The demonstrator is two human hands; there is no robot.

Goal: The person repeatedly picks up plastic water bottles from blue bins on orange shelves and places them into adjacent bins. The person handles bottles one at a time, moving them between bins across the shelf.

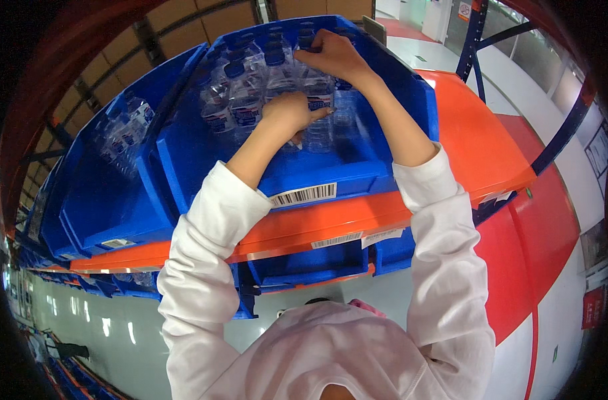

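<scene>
Inside a large blue bin, several clear water bottles with blue caps stand in rows toward the back left. My right hand is closed around the cap end of a clear water bottle at the front right of the group. Lower down, my left hand holds the same bottle's body, its index finger lying across the plastic below the label. That bottle looks roughly upright. Part of my left hand's grip is hidden behind its own back.
The bin sits on an orange shelf. To its left, another blue bin contains more bottles. Lower blue bins lie beneath the shelf. A dark blue rack post rises at the right.
</scene>
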